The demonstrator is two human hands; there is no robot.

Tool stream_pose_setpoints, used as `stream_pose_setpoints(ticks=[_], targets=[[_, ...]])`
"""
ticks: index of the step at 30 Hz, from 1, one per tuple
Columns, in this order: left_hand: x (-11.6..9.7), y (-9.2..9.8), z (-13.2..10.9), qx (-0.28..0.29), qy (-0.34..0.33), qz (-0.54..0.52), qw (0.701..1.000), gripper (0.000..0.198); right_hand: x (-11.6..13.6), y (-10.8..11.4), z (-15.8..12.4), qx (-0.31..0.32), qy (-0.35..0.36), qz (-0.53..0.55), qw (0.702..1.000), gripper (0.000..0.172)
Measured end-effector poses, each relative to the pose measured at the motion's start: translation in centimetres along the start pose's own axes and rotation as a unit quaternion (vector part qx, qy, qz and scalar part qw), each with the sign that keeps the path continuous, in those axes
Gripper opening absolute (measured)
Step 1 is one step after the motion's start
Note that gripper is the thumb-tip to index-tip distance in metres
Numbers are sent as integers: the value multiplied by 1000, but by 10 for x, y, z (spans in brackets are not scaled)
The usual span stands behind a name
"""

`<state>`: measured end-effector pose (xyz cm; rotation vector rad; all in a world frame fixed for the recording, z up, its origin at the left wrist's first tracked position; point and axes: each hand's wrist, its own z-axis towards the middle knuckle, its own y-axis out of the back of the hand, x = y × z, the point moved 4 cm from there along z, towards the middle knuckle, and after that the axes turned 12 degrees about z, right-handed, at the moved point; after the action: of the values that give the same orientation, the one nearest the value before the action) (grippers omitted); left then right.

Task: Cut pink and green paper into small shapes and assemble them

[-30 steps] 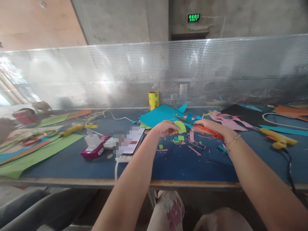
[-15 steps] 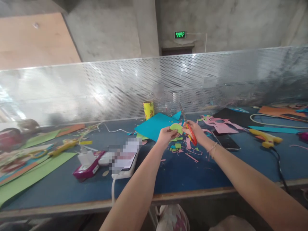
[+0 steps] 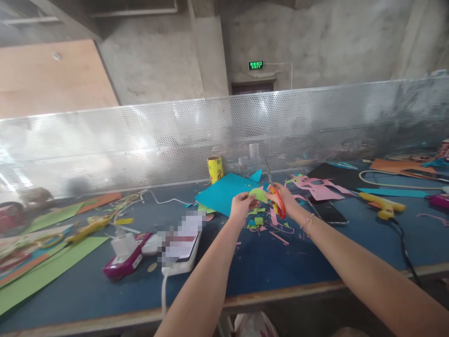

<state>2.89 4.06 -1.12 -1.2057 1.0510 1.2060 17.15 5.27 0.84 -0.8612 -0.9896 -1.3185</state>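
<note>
My left hand (image 3: 242, 205) pinches the edge of a small rounded piece of light green paper (image 3: 258, 194). Red-and-yellow handled scissors (image 3: 279, 202) are in my right hand (image 3: 285, 199), their blades pointing up and away from me. The fingertips of that hand are close to the green piece's right edge; whether they touch it is hard to tell. Behind my hands lies a blue paper sheet (image 3: 220, 191). Below them are scattered green, blue and pink paper scraps (image 3: 257, 221).
A yellow can-like cylinder (image 3: 215, 169) stands by the perforated metal screen (image 3: 168, 145). To the left are a phone (image 3: 187, 236) and a purple power strip (image 3: 122, 264). Cut pink paper (image 3: 324, 188), a dark phone (image 3: 328, 210) and a yellow glue gun (image 3: 384, 204) lie right.
The camera view has tilted up slightly, so the table appears lower. The green piece has turned a little in my left hand; both hands keep their holds.
</note>
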Motion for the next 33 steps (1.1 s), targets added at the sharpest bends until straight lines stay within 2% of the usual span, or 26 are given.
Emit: stream_pose_setpoints(ticks=[3,5,11,15,21,25,29,33], targets=[[0,6,2,-46,-18,40,998,17,2,0,-3,-11,-48,4,999,25],[0,8,3,-62,-32,62,996,22,3,0,-3,-1,-55,-11,998,23],[0,13,5,-66,-77,158,982,18,-3,7,3,23,-19,-82,996,18],[-3,16,8,-95,-116,226,962,15,-7,14,10,6,8,-101,995,18],[2,8,8,-60,-80,128,987,25,-7,13,10,-4,-3,-67,998,19],[1,0,0,-20,-52,62,996,23,2,9,2,-20,-32,-38,999,20],[-1,-1,-2,-25,-34,58,997,24,9,5,-3,-18,-39,-26,999,22],[2,2,0,-41,-9,18,999,33,7,6,-1,-5,-26,4,1000,24]])
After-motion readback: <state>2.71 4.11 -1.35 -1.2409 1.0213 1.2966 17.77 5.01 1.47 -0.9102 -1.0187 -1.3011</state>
